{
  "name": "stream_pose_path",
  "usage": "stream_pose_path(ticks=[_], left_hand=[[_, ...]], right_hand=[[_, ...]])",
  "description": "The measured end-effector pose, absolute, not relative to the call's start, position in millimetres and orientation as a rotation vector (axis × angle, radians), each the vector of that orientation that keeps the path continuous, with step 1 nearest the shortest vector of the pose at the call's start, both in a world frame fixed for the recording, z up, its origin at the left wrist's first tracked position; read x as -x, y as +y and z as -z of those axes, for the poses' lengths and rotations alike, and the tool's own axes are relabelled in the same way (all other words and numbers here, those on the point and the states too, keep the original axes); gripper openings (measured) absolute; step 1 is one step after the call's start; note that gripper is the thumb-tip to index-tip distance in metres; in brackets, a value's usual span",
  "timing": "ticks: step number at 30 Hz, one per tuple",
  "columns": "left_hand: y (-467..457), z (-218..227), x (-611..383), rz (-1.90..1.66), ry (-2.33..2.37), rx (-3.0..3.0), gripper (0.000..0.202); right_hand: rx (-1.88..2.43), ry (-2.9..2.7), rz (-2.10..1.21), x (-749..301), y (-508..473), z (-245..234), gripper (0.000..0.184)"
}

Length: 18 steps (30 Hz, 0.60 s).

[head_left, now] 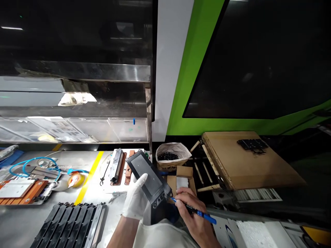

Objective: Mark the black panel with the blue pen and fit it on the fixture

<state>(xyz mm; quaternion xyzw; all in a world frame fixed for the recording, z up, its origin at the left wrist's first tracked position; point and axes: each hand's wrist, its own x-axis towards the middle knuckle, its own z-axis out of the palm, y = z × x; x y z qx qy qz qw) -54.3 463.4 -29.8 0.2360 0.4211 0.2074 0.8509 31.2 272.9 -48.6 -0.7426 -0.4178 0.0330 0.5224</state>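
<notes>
While the right hand (pixel 192 212) pinches a blue pen (pixel 196 212) with its tip at the near end of a black rectangular panel (pixel 148 179), the gloved left hand (pixel 136 199) has its fingers wrapped around that panel, holding it up over the tabletop (pixel 15 224). Black slatted trays (pixel 69 224) sit lower left. Further back there's a small open cardboard box (pixel 182 179), then a bag-lined bin (pixel 170 155).

A single head-worn camera looks forward and steeply down from close above the table (pixel 23 224), with the hands low in frame and a green-framed wall (pixel 196 69) beyond.
</notes>
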Motion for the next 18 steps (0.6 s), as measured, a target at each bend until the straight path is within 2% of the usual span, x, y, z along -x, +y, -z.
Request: stream_pose_path(ticks=[11,18], left_hand=[[454,17,45,-0.503,0.844,-0.552,0.051],[456,19,45,-0.513,0.859,-0.502,0.048]], right_hand=[[1.787,-0.986,0.036,-34,271,52,0.013],[1.768,-1.155,-0.058,-29,270,47,0.014]])
